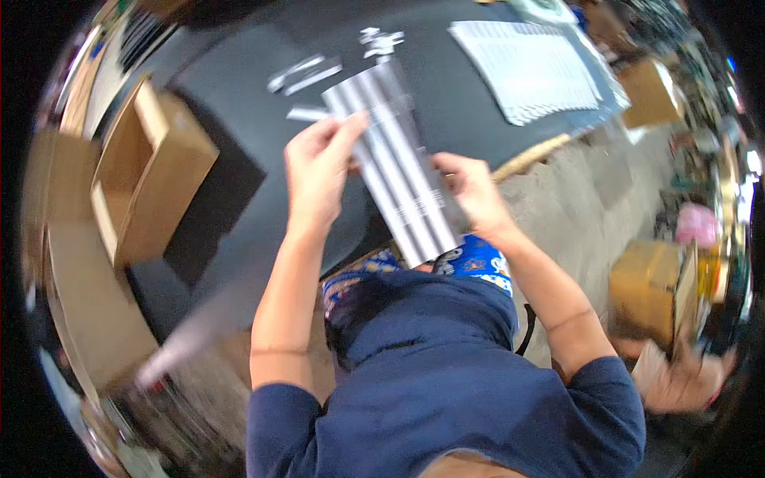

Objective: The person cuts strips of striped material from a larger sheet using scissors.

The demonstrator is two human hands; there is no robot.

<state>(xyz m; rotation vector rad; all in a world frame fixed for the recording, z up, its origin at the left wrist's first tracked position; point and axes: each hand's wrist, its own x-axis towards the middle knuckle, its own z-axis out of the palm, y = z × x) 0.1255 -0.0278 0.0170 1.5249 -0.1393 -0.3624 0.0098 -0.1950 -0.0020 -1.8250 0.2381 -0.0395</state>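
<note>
A long sheet with black and white stripes (394, 163) hangs tilted in front of my body, over the table's near edge. My left hand (317, 171) pinches its left edge near the upper end, the thumb lying on top. On the opposite edge, lower down, my right hand (472, 191) grips it with the fingers partly hidden behind. Fine print on the sheet is too blurred to read. Just beyond it, thin clear-and-white strips (307, 76) and a small cluster of white pieces (381, 41) lie on the dark tabletop (239, 76).
A fanned stack of white printed sheets (534, 76) lies at the table's right side. An open cardboard box (171, 171) stands at the left. On the floor at the right sits a taped carton (649, 279); another cardboard box (649, 92) is farther back.
</note>
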